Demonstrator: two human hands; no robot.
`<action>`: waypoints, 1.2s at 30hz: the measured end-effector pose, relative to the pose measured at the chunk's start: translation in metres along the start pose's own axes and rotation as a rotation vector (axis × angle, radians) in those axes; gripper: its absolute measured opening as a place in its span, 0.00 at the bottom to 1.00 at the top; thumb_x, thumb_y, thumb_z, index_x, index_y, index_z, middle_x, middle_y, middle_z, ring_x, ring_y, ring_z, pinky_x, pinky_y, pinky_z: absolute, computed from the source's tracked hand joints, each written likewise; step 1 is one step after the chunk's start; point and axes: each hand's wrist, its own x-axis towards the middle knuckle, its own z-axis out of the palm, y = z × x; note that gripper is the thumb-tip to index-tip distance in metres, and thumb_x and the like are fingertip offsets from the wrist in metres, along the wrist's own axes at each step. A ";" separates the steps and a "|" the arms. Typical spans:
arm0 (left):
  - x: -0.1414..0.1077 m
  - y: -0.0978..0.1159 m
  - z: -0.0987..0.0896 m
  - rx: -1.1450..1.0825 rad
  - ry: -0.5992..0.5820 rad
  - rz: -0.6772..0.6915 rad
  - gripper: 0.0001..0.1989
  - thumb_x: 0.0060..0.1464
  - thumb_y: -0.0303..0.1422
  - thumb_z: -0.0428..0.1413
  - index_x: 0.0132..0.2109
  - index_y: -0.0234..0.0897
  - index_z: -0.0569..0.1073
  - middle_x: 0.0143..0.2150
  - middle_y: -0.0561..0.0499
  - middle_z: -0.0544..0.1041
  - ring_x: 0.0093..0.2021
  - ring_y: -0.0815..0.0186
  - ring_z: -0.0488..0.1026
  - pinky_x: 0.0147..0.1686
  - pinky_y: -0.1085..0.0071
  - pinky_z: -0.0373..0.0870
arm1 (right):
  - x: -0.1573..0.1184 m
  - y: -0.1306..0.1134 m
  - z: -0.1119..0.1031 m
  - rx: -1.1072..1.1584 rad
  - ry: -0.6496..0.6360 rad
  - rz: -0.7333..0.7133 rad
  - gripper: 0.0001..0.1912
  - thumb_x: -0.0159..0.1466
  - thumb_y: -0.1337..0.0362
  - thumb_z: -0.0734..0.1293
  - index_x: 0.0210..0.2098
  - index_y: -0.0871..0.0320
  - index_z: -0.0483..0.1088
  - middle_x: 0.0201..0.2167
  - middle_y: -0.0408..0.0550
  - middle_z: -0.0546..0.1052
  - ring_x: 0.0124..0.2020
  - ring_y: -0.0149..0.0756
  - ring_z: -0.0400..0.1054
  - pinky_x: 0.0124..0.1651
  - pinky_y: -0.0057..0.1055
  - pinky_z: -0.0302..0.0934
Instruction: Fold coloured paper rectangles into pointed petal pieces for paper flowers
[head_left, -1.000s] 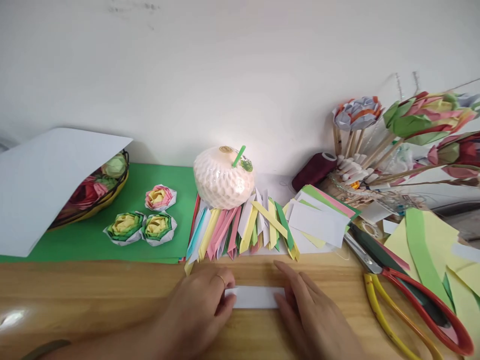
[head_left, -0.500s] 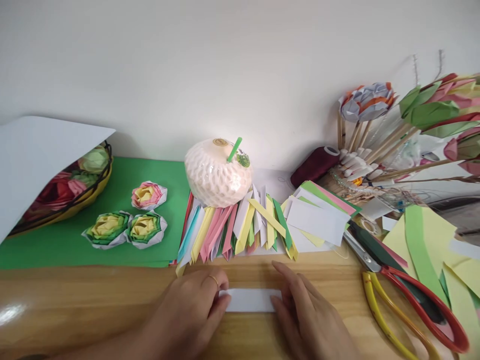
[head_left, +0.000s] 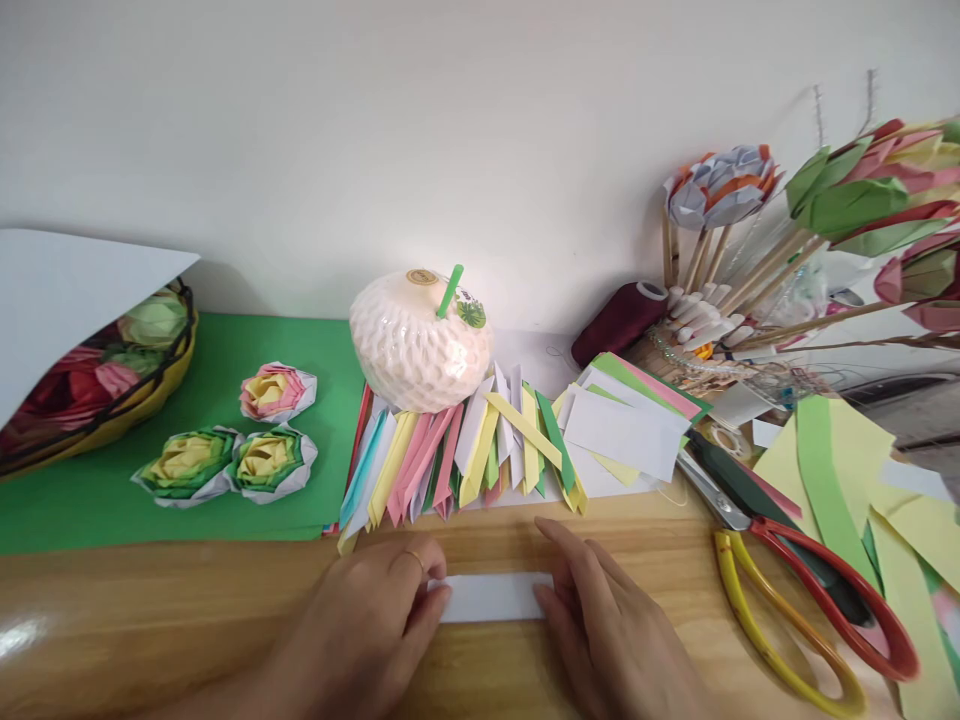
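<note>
A white folded paper strip (head_left: 493, 598) lies flat on the wooden table between my hands. My left hand (head_left: 390, 610) has its fingers curled round the strip's left end, the thumb along the near edge. At the right end, my right hand (head_left: 596, 610) pinches the strip between thumb and fingers, the index finger reaching out past the far edge. Both ends of the strip are hidden under my fingers. Just beyond my hands lies a row of folded coloured paper strips (head_left: 442, 460).
Scissors (head_left: 814, 600) with red and yellow handles lie at right, by loose paper sheets (head_left: 630, 425). A white textured container (head_left: 420, 345) with a green straw stands behind the folded strips. Paper flowers (head_left: 271, 462) sit on green paper (head_left: 315, 350); a basket (head_left: 161, 385) stands far left.
The whole scene has shifted a little to the left in view as my head turned. Both hands stay on the ends of the white paper strip.
</note>
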 end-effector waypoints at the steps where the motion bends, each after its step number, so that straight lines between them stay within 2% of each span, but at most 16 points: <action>1: 0.000 0.000 0.000 0.002 0.004 0.005 0.07 0.53 0.28 0.47 0.29 0.40 0.66 0.22 0.57 0.73 0.21 0.69 0.71 0.19 0.76 0.60 | 0.000 0.000 0.000 0.001 -0.003 0.004 0.17 0.66 0.68 0.54 0.55 0.59 0.53 0.30 0.48 0.73 0.29 0.37 0.72 0.28 0.29 0.68; 13: -0.001 0.003 -0.002 0.144 0.015 0.120 0.09 0.54 0.25 0.44 0.28 0.39 0.64 0.22 0.55 0.70 0.22 0.67 0.70 0.20 0.74 0.59 | 0.000 0.000 0.003 -0.005 0.015 0.001 0.17 0.65 0.69 0.54 0.54 0.60 0.56 0.35 0.52 0.75 0.32 0.39 0.73 0.32 0.33 0.69; 17: -0.001 0.004 -0.003 0.284 0.045 0.194 0.13 0.58 0.26 0.42 0.29 0.38 0.67 0.28 0.52 0.71 0.24 0.66 0.70 0.20 0.73 0.61 | -0.001 -0.001 0.002 -0.020 0.026 -0.009 0.17 0.65 0.69 0.54 0.53 0.60 0.56 0.36 0.53 0.75 0.33 0.40 0.73 0.31 0.34 0.69; 20: 0.001 0.003 0.000 0.384 0.123 0.324 0.12 0.60 0.26 0.44 0.34 0.38 0.71 0.33 0.52 0.74 0.26 0.67 0.70 0.24 0.73 0.64 | -0.002 -0.002 0.001 -0.009 0.010 -0.006 0.17 0.65 0.70 0.54 0.53 0.59 0.55 0.37 0.53 0.75 0.34 0.40 0.73 0.32 0.35 0.69; 22: 0.001 0.000 0.004 0.391 0.192 0.508 0.10 0.62 0.28 0.46 0.42 0.41 0.72 0.41 0.53 0.76 0.38 0.64 0.72 0.36 0.69 0.68 | -0.002 -0.003 0.002 0.008 0.009 -0.012 0.17 0.65 0.70 0.54 0.53 0.59 0.55 0.36 0.53 0.75 0.33 0.40 0.72 0.33 0.35 0.69; 23: 0.001 -0.002 0.006 0.384 0.195 0.584 0.10 0.63 0.29 0.47 0.45 0.42 0.72 0.45 0.55 0.76 0.44 0.62 0.71 0.45 0.64 0.66 | -0.002 -0.003 0.003 0.014 0.011 -0.016 0.17 0.64 0.71 0.54 0.53 0.59 0.55 0.36 0.52 0.74 0.33 0.40 0.72 0.33 0.35 0.69; 24: 0.001 -0.004 0.009 0.370 0.222 0.673 0.10 0.62 0.28 0.48 0.46 0.39 0.72 0.47 0.54 0.76 0.50 0.60 0.69 0.53 0.59 0.61 | -0.002 -0.003 0.003 0.017 0.012 -0.018 0.17 0.64 0.71 0.55 0.53 0.59 0.55 0.36 0.52 0.74 0.33 0.40 0.72 0.33 0.35 0.69; 26: 0.000 -0.007 0.012 0.370 0.216 0.736 0.10 0.62 0.28 0.50 0.49 0.37 0.72 0.50 0.53 0.75 0.57 0.58 0.63 0.62 0.54 0.46 | 0.000 -0.002 0.004 0.014 0.016 -0.025 0.17 0.64 0.71 0.55 0.53 0.60 0.55 0.35 0.52 0.74 0.32 0.39 0.71 0.32 0.35 0.68; 27: 0.000 -0.008 0.013 0.377 0.207 0.746 0.11 0.62 0.28 0.50 0.49 0.36 0.72 0.51 0.53 0.75 0.60 0.57 0.61 0.63 0.53 0.41 | 0.001 -0.001 0.004 0.009 0.019 -0.030 0.16 0.64 0.71 0.55 0.52 0.60 0.56 0.35 0.52 0.74 0.32 0.39 0.71 0.32 0.34 0.68; 29: 0.000 -0.009 0.013 0.400 0.182 0.739 0.11 0.62 0.29 0.50 0.50 0.36 0.72 0.52 0.53 0.74 0.62 0.56 0.58 0.64 0.52 0.36 | 0.003 0.001 0.001 -0.008 0.027 -0.049 0.15 0.64 0.71 0.55 0.50 0.60 0.58 0.34 0.52 0.73 0.33 0.39 0.70 0.33 0.34 0.67; 33: 0.000 -0.007 0.011 0.417 0.180 0.734 0.11 0.63 0.29 0.48 0.48 0.37 0.73 0.53 0.55 0.74 0.62 0.56 0.57 0.64 0.53 0.35 | 0.007 -0.001 -0.012 -0.110 0.075 -0.155 0.09 0.66 0.70 0.56 0.43 0.60 0.64 0.31 0.49 0.72 0.32 0.40 0.67 0.33 0.34 0.63; 36: -0.001 -0.005 0.010 0.445 0.188 0.730 0.11 0.63 0.29 0.48 0.48 0.38 0.73 0.52 0.54 0.75 0.63 0.54 0.56 0.63 0.51 0.38 | 0.001 -0.012 -0.015 -0.194 0.080 -0.302 0.12 0.65 0.72 0.55 0.44 0.61 0.67 0.28 0.47 0.70 0.29 0.37 0.63 0.30 0.32 0.58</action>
